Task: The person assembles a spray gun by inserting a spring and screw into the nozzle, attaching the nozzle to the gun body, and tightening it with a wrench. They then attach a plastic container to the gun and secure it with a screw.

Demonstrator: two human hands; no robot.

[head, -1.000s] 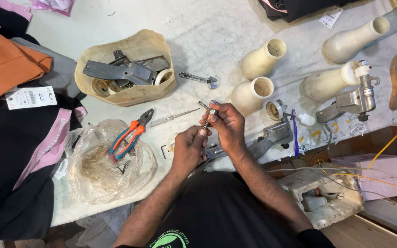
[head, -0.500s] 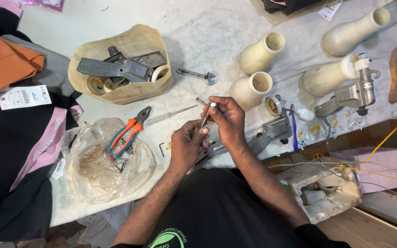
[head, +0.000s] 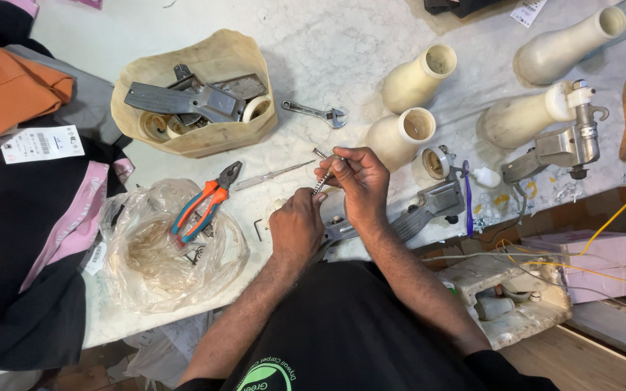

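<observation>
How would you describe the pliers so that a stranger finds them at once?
Start at the tan basket full of metal parts on the white table. Just below it lies a crumpled clear plastic bag, and the pliers rest on its upper edge, left of the left hand. Only they have orange and blue handles.

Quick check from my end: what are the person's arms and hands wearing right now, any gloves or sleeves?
No gloves: both the left hand and right hand are bare, with no rings or watch visible. Forearms are uncovered. The black shirt bears a green and white round print at the chest.
</observation>
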